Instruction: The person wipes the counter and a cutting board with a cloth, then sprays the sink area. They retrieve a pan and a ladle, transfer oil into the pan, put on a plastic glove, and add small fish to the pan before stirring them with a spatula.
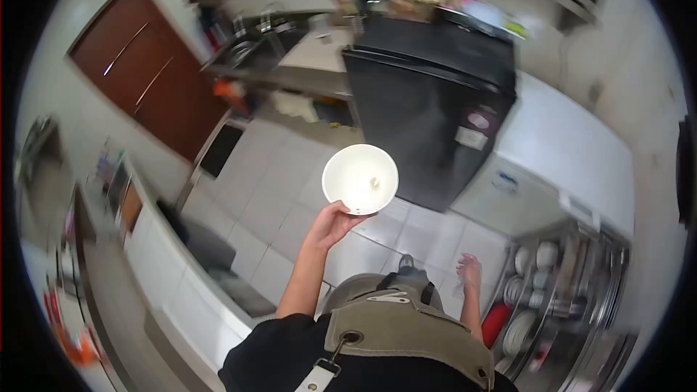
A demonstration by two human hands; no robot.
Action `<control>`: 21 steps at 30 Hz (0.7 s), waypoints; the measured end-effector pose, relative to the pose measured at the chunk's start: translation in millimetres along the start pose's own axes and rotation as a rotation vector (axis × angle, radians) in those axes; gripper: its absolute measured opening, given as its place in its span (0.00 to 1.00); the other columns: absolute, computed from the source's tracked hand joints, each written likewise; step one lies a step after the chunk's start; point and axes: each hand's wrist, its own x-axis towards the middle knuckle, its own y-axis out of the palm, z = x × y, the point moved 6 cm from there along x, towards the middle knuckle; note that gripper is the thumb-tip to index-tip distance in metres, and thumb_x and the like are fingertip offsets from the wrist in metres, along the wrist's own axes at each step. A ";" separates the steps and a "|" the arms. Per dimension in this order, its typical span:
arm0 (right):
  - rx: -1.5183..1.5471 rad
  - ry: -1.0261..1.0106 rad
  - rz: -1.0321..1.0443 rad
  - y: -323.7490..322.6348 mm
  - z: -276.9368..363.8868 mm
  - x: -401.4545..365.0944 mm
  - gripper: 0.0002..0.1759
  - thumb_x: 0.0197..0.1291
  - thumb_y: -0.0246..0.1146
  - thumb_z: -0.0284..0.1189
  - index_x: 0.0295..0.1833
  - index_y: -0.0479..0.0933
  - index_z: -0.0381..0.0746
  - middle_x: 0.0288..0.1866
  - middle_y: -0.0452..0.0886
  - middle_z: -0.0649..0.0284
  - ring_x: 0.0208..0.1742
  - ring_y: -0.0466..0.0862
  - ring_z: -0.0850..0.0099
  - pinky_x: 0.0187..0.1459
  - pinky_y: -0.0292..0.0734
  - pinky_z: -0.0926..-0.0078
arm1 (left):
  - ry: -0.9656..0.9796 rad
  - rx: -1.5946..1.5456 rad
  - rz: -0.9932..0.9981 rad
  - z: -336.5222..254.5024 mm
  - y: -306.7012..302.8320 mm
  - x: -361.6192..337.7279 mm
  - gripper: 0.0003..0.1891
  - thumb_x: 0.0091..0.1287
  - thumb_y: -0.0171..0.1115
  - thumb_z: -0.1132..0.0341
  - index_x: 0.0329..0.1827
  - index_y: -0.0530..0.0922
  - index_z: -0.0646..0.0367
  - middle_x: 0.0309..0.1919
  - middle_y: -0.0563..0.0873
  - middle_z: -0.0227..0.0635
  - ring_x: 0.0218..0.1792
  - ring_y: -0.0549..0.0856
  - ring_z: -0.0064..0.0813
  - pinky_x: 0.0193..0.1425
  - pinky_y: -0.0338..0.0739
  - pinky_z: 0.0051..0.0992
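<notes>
One white bowl (360, 178) in play. The left hand (332, 223) has it clamped at the lower rim, with the fingers curled under and around the edge. The bowl is raised at arm's length in front of the body, in the air, with its mouth facing the camera. There's a small pale speck inside, too small to identify.

The right hand (469, 270) hangs low at the side with fingers loosely apart, holding nothing. It's a bit blurred. It is near the metal dish rack (573, 276) but not touching it. The rack carries stacked plates and bowls, with a red item (496, 323) at its lower edge.

Seen past the bowl is a black refrigerator (428, 109), with clutter on top that's too blurred to sort out. A white chest freezer (559, 152) sits just beside it on the right. White tiled floor (268, 181) is below.

Far side: counter (312, 54) with a sink and taps. Brown door (149, 72) is on the left wall, with a white counter run (174, 261) along the left edge.

The person wears a black top and an olive apron (399, 330).
</notes>
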 end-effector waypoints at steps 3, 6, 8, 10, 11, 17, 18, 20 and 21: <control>-0.163 0.030 0.214 13.8 49.2 74.1 0.13 0.66 0.50 0.34 0.49 0.72 0.39 0.28 0.75 0.62 0.22 0.74 0.76 0.23 0.71 0.80 | 0.178 0.006 -0.105 -0.6 10.2 -3.9 0.29 0.56 0.45 0.78 0.62 0.52 0.81 0.59 0.67 0.60 0.57 0.75 0.52 0.64 0.73 0.40; -0.407 0.072 0.427 54.8 84.0 107.5 0.12 0.64 0.52 0.30 0.49 0.74 0.38 0.31 0.77 0.63 0.27 0.76 0.77 0.28 0.72 0.80 | 0.337 -0.075 -0.247 -11.7 -7.2 -18.8 0.28 0.56 0.44 0.78 0.62 0.53 0.82 0.57 0.70 0.61 0.54 0.77 0.53 0.62 0.76 0.37; -0.455 0.113 0.506 92.1 101.4 131.8 0.12 0.63 0.52 0.30 0.49 0.74 0.39 0.31 0.77 0.64 0.27 0.76 0.78 0.28 0.72 0.80 | 0.420 -0.146 -0.353 -19.8 -36.1 -15.8 0.28 0.56 0.44 0.77 0.61 0.53 0.82 0.55 0.71 0.62 0.53 0.78 0.53 0.60 0.78 0.34; -0.430 0.104 0.593 146.1 128.3 149.6 0.14 0.66 0.53 0.38 0.47 0.75 0.40 0.31 0.76 0.64 0.25 0.75 0.78 0.25 0.72 0.81 | 0.500 -0.177 -0.420 -27.4 -55.8 -18.4 0.29 0.57 0.44 0.77 0.62 0.53 0.82 0.55 0.71 0.62 0.53 0.78 0.53 0.59 0.78 0.34; -0.450 0.104 0.632 177.4 125.8 162.6 0.14 0.66 0.53 0.38 0.47 0.75 0.40 0.31 0.76 0.64 0.25 0.75 0.78 0.25 0.72 0.81 | 0.545 -0.158 -0.439 -34.4 -68.0 -17.0 0.29 0.57 0.43 0.77 0.62 0.52 0.82 0.56 0.71 0.62 0.53 0.78 0.53 0.59 0.78 0.34; -0.352 0.157 0.819 391.0 154.7 181.4 0.17 0.64 0.58 0.40 0.52 0.74 0.40 0.33 0.77 0.65 0.28 0.75 0.78 0.29 0.74 0.78 | 0.677 -0.319 -0.564 -99.7 -150.1 -14.2 0.30 0.57 0.44 0.76 0.64 0.52 0.77 0.58 0.69 0.61 0.55 0.76 0.58 0.56 0.80 0.35; -0.359 0.144 0.819 431.5 169.2 176.2 0.17 0.64 0.58 0.40 0.52 0.74 0.40 0.33 0.77 0.65 0.28 0.75 0.78 0.29 0.74 0.78 | 0.659 -0.340 -0.576 -118.3 -166.3 -11.0 0.30 0.57 0.44 0.76 0.65 0.52 0.75 0.58 0.69 0.60 0.54 0.76 0.58 0.57 0.80 0.35; -0.209 0.246 0.942 511.2 194.8 156.9 0.15 0.62 0.59 0.40 0.48 0.74 0.43 0.34 0.76 0.64 0.30 0.75 0.75 0.33 0.73 0.76 | 0.644 -0.336 -0.555 -155.8 -194.3 -0.2 0.30 0.57 0.44 0.75 0.65 0.53 0.75 0.57 0.70 0.59 0.54 0.76 0.57 0.57 0.79 0.36; -0.207 0.247 0.945 547.0 202.9 159.3 0.15 0.62 0.59 0.40 0.48 0.74 0.43 0.34 0.76 0.64 0.30 0.75 0.75 0.33 0.73 0.76 | 0.635 -0.321 -0.530 -176.6 -206.1 8.3 0.30 0.57 0.44 0.75 0.64 0.54 0.75 0.57 0.71 0.58 0.54 0.77 0.55 0.57 0.79 0.37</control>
